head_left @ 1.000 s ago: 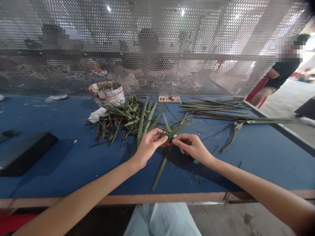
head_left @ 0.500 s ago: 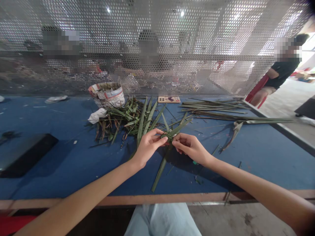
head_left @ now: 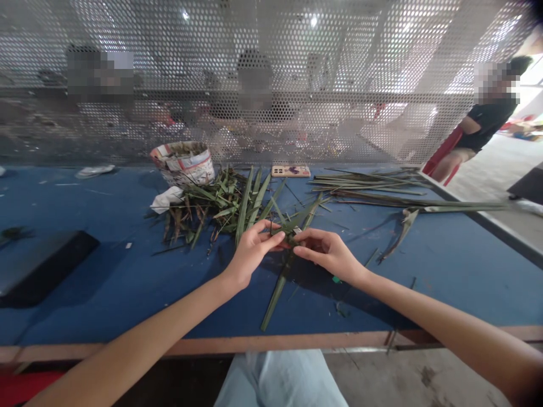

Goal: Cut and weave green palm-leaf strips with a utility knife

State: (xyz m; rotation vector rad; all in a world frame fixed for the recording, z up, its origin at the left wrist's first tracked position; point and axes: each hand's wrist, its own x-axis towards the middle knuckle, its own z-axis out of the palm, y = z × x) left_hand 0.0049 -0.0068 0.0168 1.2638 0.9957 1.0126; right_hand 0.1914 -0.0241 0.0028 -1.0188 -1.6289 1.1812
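Observation:
Above the blue table, my left hand (head_left: 255, 249) pinches green leaf strips (head_left: 292, 226) between thumb and fingers. My right hand (head_left: 324, 252) is closed at the right side of the same strips, thumb and forefinger together on them. The strips cross one another between the hands, and their exact folds are partly covered by my fingers. A long leaf blade (head_left: 275, 297) lies below the hands, slanting toward the front edge. Left of and behind my left hand spreads a heap of cut green leaves (head_left: 224, 203).
A newspaper-covered container (head_left: 189, 164) stands behind the heap, with crumpled white paper (head_left: 167, 199) beside it. A phone (head_left: 291, 171) lies near the perforated metal screen (head_left: 339, 85). Long leaves (head_left: 369, 183) lie at back right, a black box (head_left: 46, 265) at left. A person (head_left: 487, 121) sits beyond the right edge.
The leaf strips between my hands have turned a little, and the fingers of my right hand have shifted slightly on them. The things on the table lie as before.

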